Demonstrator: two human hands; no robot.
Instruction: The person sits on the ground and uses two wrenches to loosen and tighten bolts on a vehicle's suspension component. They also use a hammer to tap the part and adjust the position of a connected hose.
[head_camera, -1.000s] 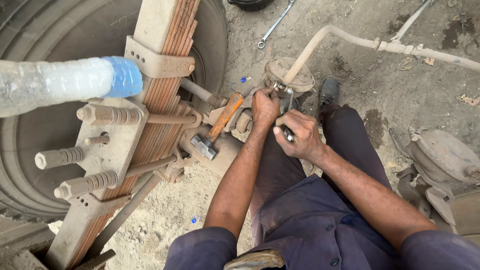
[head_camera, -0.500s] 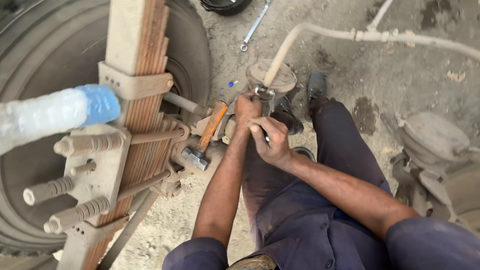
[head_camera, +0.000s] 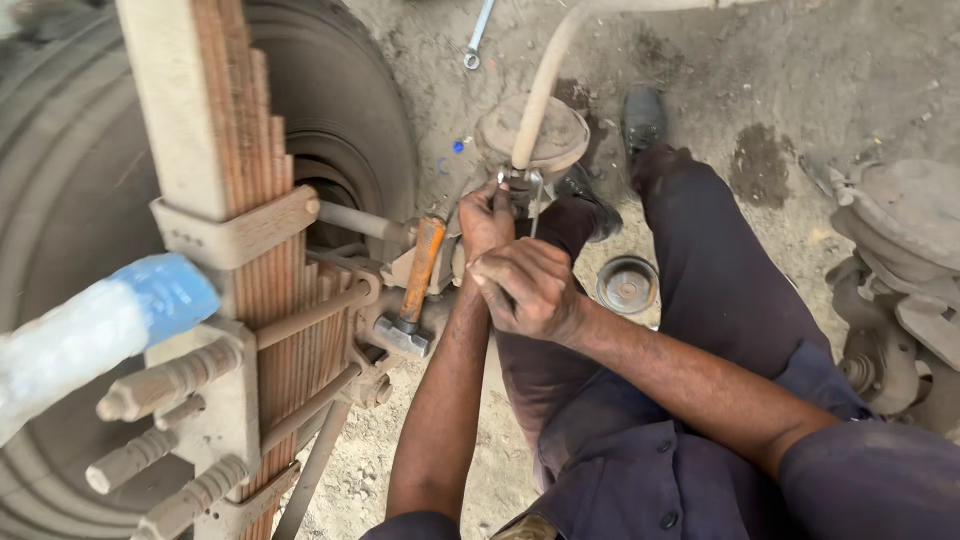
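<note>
Dusty, oil-stained ground fills the upper frame, with a wrench lying at the top edge and a large tyre at left behind a rusty leaf-spring stack. A clear plastic bottle with a blue cap juts in at lower left. At centre, the left hand is closed around a small metal fitting under the round brake chamber — the right hand sits fisted just below it; what it holds cannot be told. An orange-handled hammer rests just left.
</note>
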